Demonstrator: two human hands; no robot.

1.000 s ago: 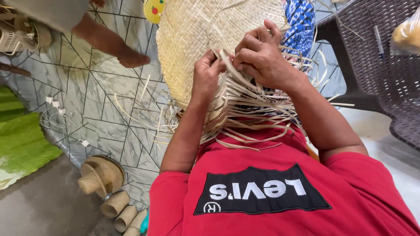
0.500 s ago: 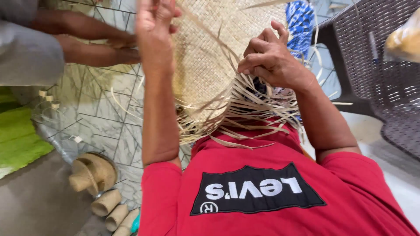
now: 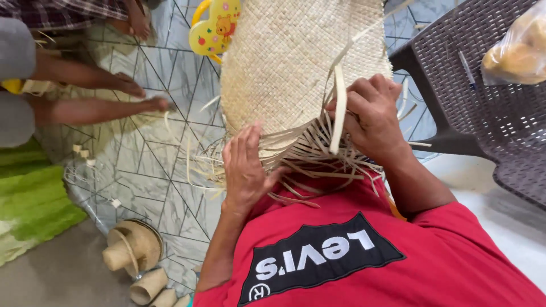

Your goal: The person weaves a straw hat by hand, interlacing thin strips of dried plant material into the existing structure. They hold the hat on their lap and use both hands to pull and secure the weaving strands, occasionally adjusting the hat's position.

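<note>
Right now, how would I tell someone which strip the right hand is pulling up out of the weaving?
Start at the big pale woven mat over the red shirt. At its frayed lower edge, the right hand pinches loose strands. The strip is the wide flat one standing nearly upright beside that hand, while its neighbours lie thin and splayed sideways.

Your right hand (image 3: 372, 116) hides its own fingertips among the loose strips (image 3: 318, 156), so you cannot tell which strip it pinches. Beyond that hand, the woven mat (image 3: 296, 57) runs off the top edge. Your left hand (image 3: 245, 170) covers the mat's fringe beneath its palm. Far left of your grip, another person's arms (image 3: 85, 94) are cut at the frame's edge. The plastic bag (image 3: 515, 45) on the chair is cropped, its contents blurred.
</note>
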